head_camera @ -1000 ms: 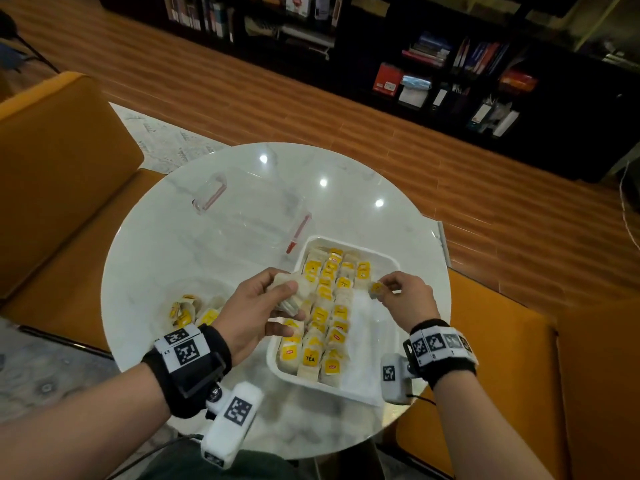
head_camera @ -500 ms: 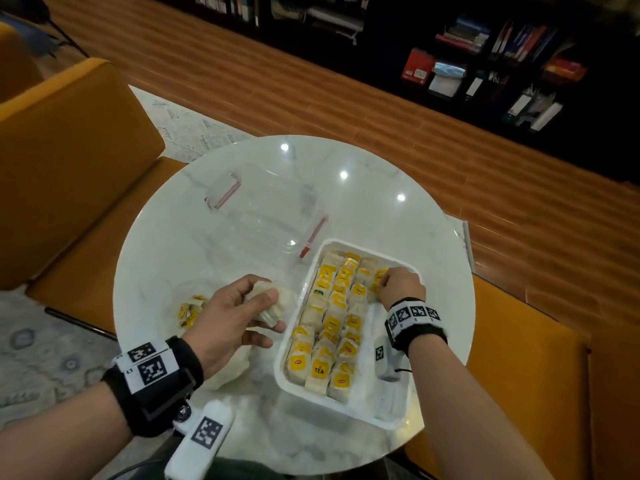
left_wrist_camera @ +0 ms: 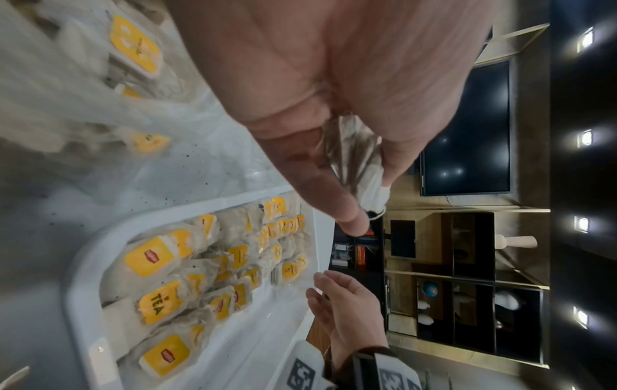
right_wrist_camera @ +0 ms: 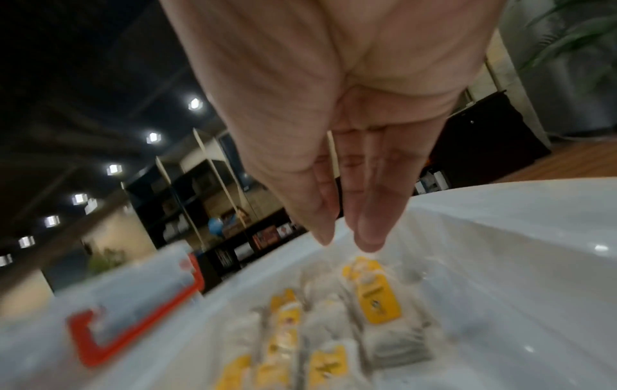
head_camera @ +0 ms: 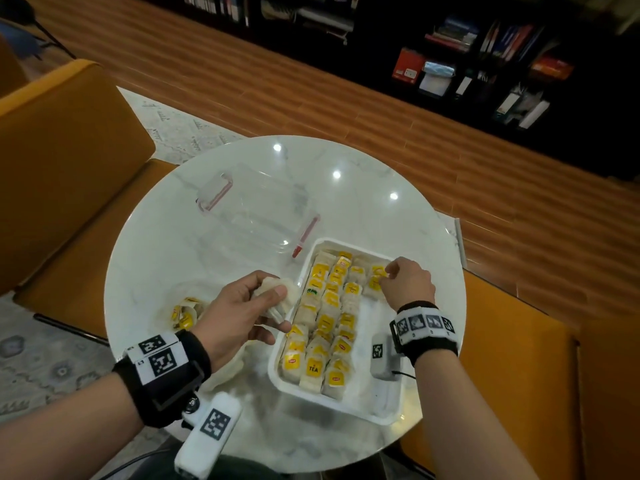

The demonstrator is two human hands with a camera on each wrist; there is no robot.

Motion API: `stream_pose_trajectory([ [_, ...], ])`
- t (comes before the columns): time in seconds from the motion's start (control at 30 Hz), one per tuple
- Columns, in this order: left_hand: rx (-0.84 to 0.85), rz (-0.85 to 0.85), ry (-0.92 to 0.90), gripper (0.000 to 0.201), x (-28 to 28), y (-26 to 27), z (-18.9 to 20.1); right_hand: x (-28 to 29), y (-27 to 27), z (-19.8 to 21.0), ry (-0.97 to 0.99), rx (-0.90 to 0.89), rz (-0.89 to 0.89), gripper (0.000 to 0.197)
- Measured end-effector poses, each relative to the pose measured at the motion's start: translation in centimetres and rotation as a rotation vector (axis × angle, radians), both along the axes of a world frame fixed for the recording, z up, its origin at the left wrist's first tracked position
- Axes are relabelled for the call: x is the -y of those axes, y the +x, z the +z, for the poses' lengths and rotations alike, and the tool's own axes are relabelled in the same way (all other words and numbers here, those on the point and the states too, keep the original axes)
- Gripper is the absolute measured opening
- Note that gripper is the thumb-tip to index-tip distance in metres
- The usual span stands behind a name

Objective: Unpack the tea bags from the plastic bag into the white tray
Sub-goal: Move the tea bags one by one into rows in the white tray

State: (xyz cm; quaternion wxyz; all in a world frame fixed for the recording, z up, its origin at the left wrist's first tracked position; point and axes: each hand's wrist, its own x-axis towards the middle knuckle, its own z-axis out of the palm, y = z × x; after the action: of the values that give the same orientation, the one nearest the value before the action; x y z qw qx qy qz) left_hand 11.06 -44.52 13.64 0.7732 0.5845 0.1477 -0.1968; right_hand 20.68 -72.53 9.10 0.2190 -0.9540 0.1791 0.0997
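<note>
The white tray (head_camera: 388,420) sits at the table's near right, with rows of yellow-tagged tea bags (head_camera: 327,323) filling its left and far parts. My left hand (head_camera: 270,286) hovers just left of the tray and grips a small stack of tea bags (head_camera: 290,295), seen pinched between thumb and fingers in the left wrist view (left_wrist_camera: 362,163). My right hand (head_camera: 389,271) is over the tray's far right corner, fingers straight and empty (right_wrist_camera: 347,237), just above the tea bags (right_wrist_camera: 377,303) there. The clear plastic bag (head_camera: 180,296) lies left of my left hand with a few tea bags (head_camera: 183,315) inside.
A clear lid with red clips (head_camera: 256,216) lies on the round marble table (head_camera: 363,188) beyond the tray. Yellow chairs (head_camera: 69,161) surround the table. The tray's right strip (head_camera: 377,393) holds no tea bags.
My right hand carried a tea bag to the tray's far right, let it go and now has straight fingers. My left hand drew back left off the tray, still holding its stack.
</note>
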Motion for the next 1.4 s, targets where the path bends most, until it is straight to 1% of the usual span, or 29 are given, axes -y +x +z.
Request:
stream_pose_trajectory([
  [0.03,0.004,-0.012,0.002,0.011,0.2,0.0,0.1,0.1,-0.9,0.6,0.081,0.053,-0.002,0.014],
  [0.1,0.019,-0.034,0.011,0.01,0.8,0.0,0.1,-0.3,-3.4,1.8,0.345,0.14,0.01,0.007],
  [0.17,0.035,-0.056,0.017,0.011,1.5,-0.1,0.2,-1.4,-6.1,3.4,0.62,0.161,0.007,0.006],
  [0.23,0.053,-0.09,0.012,0.016,2.3,-0.2,0.4,-2.8,-8.5,5.2,0.804,0.149,0.029,0.006],
  [0.3,0.074,-0.128,0.006,0.021,3.3,-0.4,0.6,-3.9,-10.2,6.7,0.929,0.122,0.066,0.02],
  [0.37,0.094,-0.157,-0.004,0.028,4.1,-0.5,0.8,-4.7,-11.0,7.3,0.99,0.093,0.092,0.032],
  [0.4,0.103,-0.177,-0.011,0.031,4.6,-0.6,0.9,-4.8,-11.3,7.4,0.992,0.095,0.092,0.033],
  [0.43,0.108,-0.194,-0.018,0.034,5.0,-0.7,1.0,-4.9,-11.5,7.4,0.981,0.111,0.09,0.029],
  [0.53,0.089,-0.221,-0.071,0.031,6.0,-1.0,1.4,-4.3,-12.1,7.7,0.948,0.187,0.081,0.017],
  [0.6,0.069,-0.233,-0.135,0.028,6.3,-1.1,1.5,-3.6,-12.4,8.1,0.928,0.231,0.058,0.015],
  [0.7,0.075,-0.266,-0.156,0.036,6.6,-1.2,1.6,-2.8,-12.6,9.0,0.92,0.297,0.031,0.014],
  [0.73,0.084,-0.272,-0.139,0.035,6.7,-1.2,1.6,-2.6,-12.6,9.2,0.918,0.31,0.03,0.013],
  [0.83,0.096,-0.263,-0.113,0.023,6.9,-1.2,1.8,-2.1,-12.6,9.7,0.922,0.305,0.064,0.011],
  [0.87,0.089,-0.255,-0.123,0.021,6.9,-1.1,1.8,-1.9,-12.7,9.8,0.94,0.3,0.086,0.011],
  [0.9,0.078,-0.247,-0.139,0.02,7.0,-1.0,1.9,-1.6,-12.8,10.0,0.96,0.305,0.12,0.017],
  [0.93,0.065,-0.241,-0.162,0.018,6.9,-1.0,2.0,-1.3,-12.8,10.1,0.955,0.325,0.169,0.028],
  [0.97,0.053,-0.237,-0.187,0.016,6.9,-0.9,2.1,-1.0,-12.8,10.3,0.906,0.364,0.237,0.04],
  [1.0,0.044,-0.235,-0.209,0.015,6.9,-0.8,2.2,-0.7,-12.8,10.4,0.815,0.414,0.318,0.051],
  [1.03,0.037,-0.235,-0.223,0.015,6.8,-0.8,2.2,-0.5,-12.8,10.5,0.711,0.459,0.402,0.057],
  [1.07,0.034,-0.235,-0.233,0.015,6.8,-0.7,2.3,-0.3,-12.6,10.6,0.626,0.491,0.477,0.059],
  [1.13,0.028,-0.239,-0.25,0.016,6.8,-0.6,2.4,-0.2,-12.2,10.8,0.545,0.506,0.572,0.053],
  [1.2,0.029,-0.247,-0.258,0.016,6.8,-0.5,2.5,-0.1,-11.8,10.9,0.514,0.497,0.615,0.04],
  [1.3,0.033,-0.262,-0.265,0.02,6.7,-0.5,2.4,-0.2,-11.4,10.6,0.458,0.55,0.668,0.021],
  [1.33,0.029,-0.267,-0.27,0.021,6.6,-0.5,2.3,-0.2,-11.3,10.6,0.463,0.554,0.679,0.02],
  [1.37,0.022,-0.276,-0.274,0.02,6.6,-0.5,2.3,-0.3,-11.3,10.6,0.481,0.542,0.691,0.025],
  [1.4,0.009,-0.284,-0.278,0.018,6.5,-0.5,2.2,-0.3,-11.3,10.7,0.496,0.518,0.712,0.035],
])
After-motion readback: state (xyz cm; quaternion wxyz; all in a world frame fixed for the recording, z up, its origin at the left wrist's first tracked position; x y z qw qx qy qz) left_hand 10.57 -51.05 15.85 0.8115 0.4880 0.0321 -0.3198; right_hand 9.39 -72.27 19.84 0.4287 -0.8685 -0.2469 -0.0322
